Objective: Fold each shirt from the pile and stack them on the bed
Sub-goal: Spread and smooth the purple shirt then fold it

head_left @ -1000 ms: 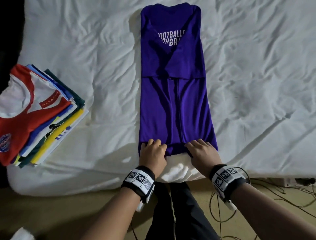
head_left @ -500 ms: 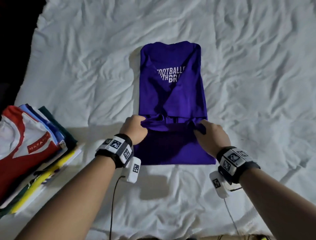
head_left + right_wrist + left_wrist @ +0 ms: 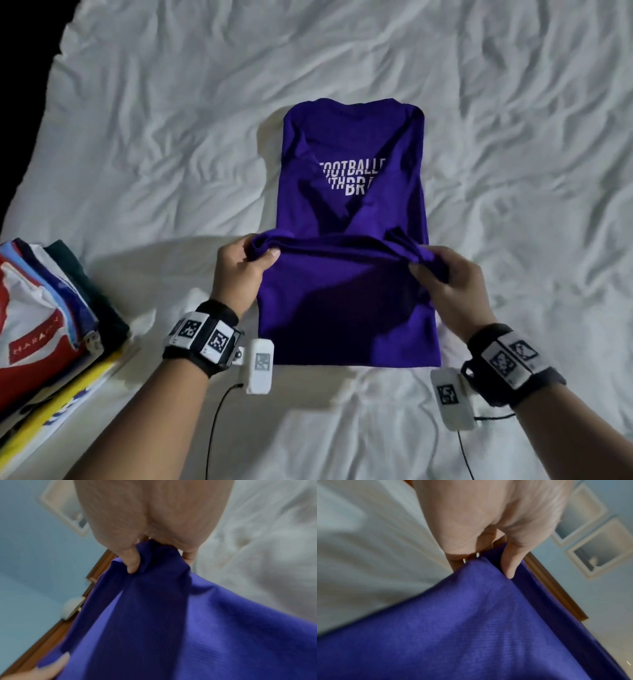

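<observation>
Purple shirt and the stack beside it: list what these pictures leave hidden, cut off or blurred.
- Purple shirt: in the head view its white print is partly covered by the shirt's own folded flaps, so the wording is incomplete.
- Left hand and right hand: the fingers under the lifted hem are hidden by cloth.
- Stack of folded shirts: cut off by the left edge of the head view; count unclear.
- Both wrist views: blurred.

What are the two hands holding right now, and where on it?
Both hold the purple shirt by its lifted bottom hem: the left hand pinches the hem's left corner, the right hand the right corner.
</observation>
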Demonstrator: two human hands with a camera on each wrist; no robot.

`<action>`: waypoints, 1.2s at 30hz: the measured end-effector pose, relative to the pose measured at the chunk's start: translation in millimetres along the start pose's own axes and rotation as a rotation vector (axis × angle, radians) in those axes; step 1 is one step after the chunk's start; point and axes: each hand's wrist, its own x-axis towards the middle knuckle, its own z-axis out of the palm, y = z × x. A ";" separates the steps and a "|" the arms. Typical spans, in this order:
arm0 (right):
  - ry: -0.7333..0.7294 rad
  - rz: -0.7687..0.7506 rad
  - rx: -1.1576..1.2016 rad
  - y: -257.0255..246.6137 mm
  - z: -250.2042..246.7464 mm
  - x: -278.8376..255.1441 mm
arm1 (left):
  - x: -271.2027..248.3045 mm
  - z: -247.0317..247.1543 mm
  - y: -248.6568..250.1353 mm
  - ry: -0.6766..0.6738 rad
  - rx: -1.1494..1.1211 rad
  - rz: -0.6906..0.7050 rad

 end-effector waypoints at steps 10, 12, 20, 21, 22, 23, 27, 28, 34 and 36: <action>0.103 0.187 -0.041 31.7 7.5 39.5 | 33.7 15.3 -15.5 0.009 -0.042 -0.215; 0.175 0.132 0.026 28.8 7.4 41.8 | 34.5 16.3 -4.7 0.004 -0.086 -0.171; 0.093 0.197 -0.030 25.1 13.0 59.4 | 57.9 35.7 -1.4 -0.029 -0.371 -0.357; 0.092 0.185 -0.057 25.1 12.7 61.6 | 60.5 35.0 -3.5 -0.038 -0.358 -0.356; 0.097 0.175 -0.055 25.2 11.9 63.6 | 62.5 33.7 -5.5 -0.049 -0.338 -0.347; 0.108 0.164 -0.054 24.3 11.5 65.4 | 64.1 32.1 -7.4 -0.058 -0.314 -0.335; 0.103 0.107 -0.201 25.2 12.4 67.6 | 61.8 29.1 -11.1 -0.147 -0.267 -0.283; 0.106 0.101 -0.222 25.9 13.1 67.6 | 61.4 29.0 -10.5 -0.169 -0.274 -0.278; 0.209 0.116 -0.347 14.9 19.8 60.5 | 54.7 33.3 -12.4 0.059 0.345 0.082; 0.244 0.006 -0.602 8.5 30.9 44.1 | 31.6 41.1 -13.8 0.090 0.695 0.233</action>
